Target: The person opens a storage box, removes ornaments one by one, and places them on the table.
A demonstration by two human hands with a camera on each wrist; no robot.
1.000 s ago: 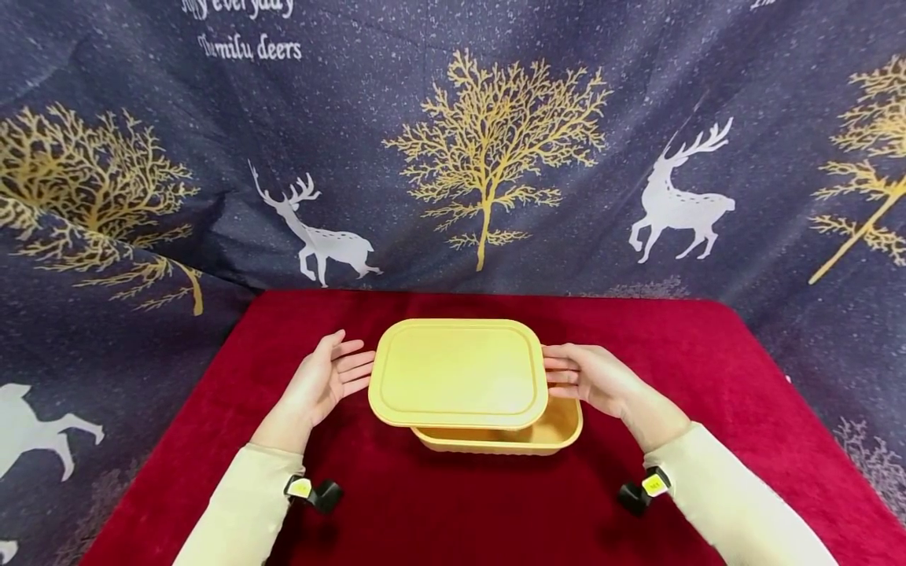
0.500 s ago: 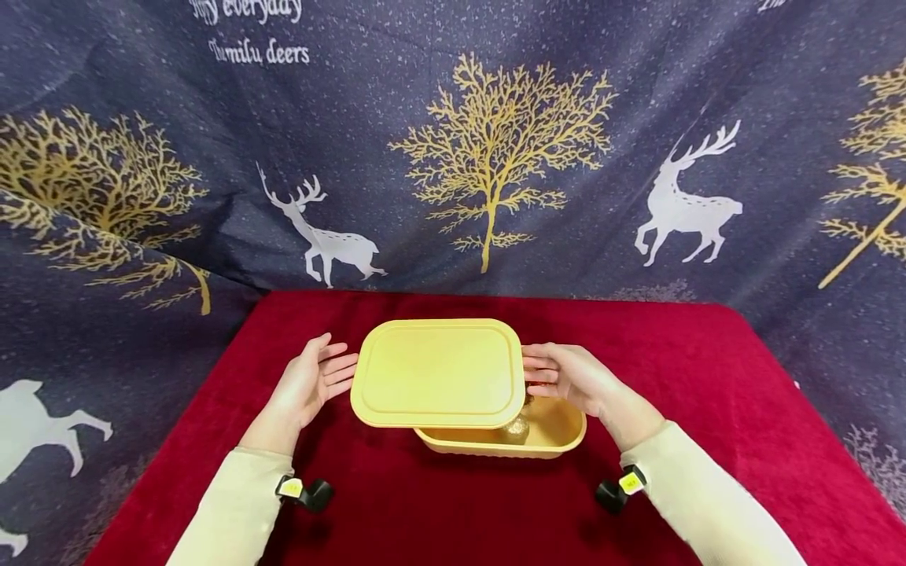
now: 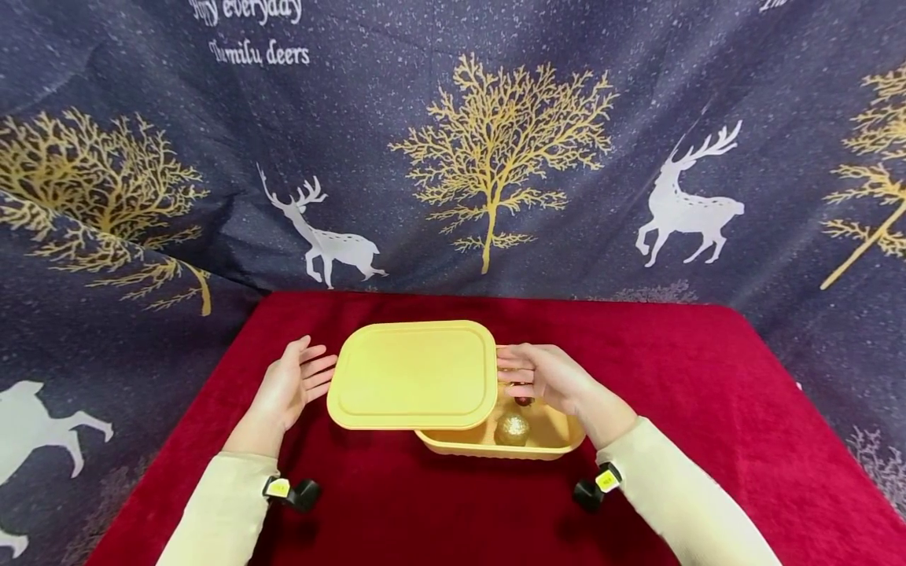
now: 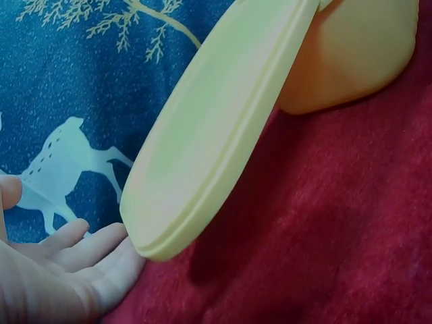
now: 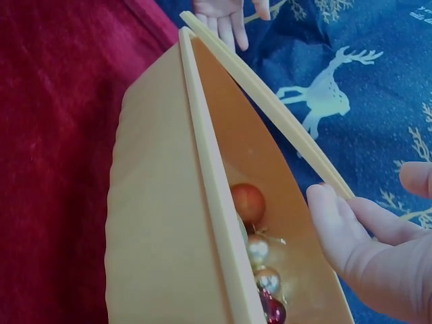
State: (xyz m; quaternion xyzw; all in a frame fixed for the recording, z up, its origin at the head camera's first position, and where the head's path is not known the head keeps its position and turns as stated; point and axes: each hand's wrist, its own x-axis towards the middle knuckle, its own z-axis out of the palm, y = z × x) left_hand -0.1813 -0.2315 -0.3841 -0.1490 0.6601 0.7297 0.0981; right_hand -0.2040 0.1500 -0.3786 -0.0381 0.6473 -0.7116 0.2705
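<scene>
A pale yellow rectangular lid with rounded corners is held up between both hands, above and left of the matching yellow box. My left hand has its straight fingertips at the lid's left end, thumb raised. At the opposite end, the extended fingers of my right hand support the lid's edge, over the box. The box's right part is uncovered and shows a glittery gold ball. In the right wrist view, an orange ball, small pale-gold balls and a dark red ball lie inside. The lid hides the box's left part.
The box stands on a table covered with red cloth. Behind it hangs a dark blue backdrop printed with white deer and golden trees. Each sleeve carries a black wrist camera.
Both hands and the lid have moved left together, while the box has stayed in place. More of the box's inside is uncovered, with the gold and dark red balls now visible.
</scene>
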